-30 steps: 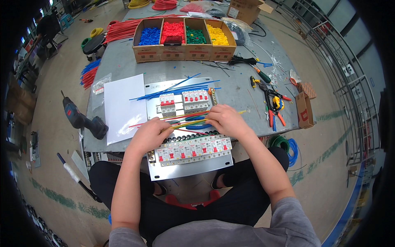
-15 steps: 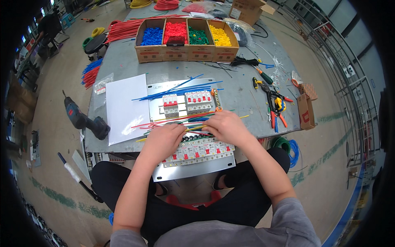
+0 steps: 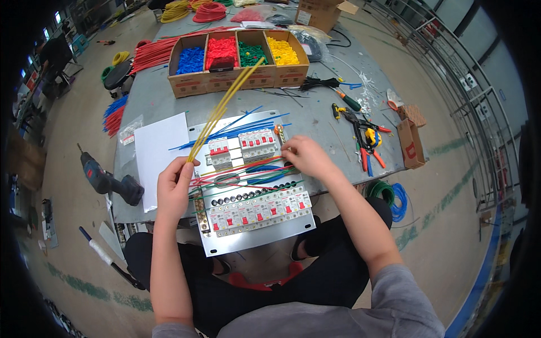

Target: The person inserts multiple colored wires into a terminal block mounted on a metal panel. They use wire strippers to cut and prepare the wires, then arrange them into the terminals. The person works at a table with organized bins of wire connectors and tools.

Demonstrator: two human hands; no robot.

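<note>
My left hand is closed around the lower end of several thin yellow wires, which lean up and away toward the far side of the table. My right hand has its fingers bent together over the right edge of a metal mounting panel; what its fingertips hold, if anything, is hidden. Red wires and green ones lie across the panel's middle beside those fingertips. Farther up, blue wires rest above two groups of circuit breakers. A long breaker row runs along the near side.
A cardboard bin holds blue, red, green and yellow caps behind the panel. White paper and a cordless drill are on the left. Pliers and cutters lie right, near a small open box. The panel overhangs the table's near edge.
Both hands were together over the wires mid-panel. They have parted; the left hand has moved left and lifted the yellow wires out of the mix. The view has shifted slightly.
</note>
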